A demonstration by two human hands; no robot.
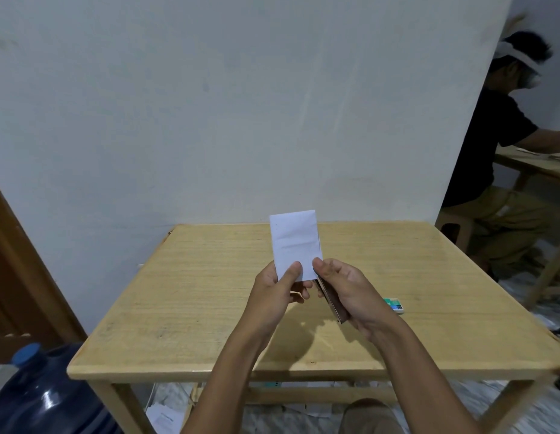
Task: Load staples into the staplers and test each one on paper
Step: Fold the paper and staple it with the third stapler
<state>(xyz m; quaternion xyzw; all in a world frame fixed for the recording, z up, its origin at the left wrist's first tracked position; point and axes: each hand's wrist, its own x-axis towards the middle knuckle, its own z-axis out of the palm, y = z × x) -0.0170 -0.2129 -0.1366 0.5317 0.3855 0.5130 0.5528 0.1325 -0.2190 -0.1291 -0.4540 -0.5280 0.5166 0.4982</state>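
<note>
The left hand (280, 286), above the table (194, 292), pinches the paper's (294, 242) bottom edge. The right hand (347, 292) grips the stapler (334, 305) at its corner. A loose pinch may let the paper slip, so the staple misses or nips 1 finger.

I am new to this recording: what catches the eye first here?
A white paper stands out, pinched upright by the left hand over the wooden table. The right hand holds a dark stapler at its lower right corner; a small green box lies beside that hand.
</note>
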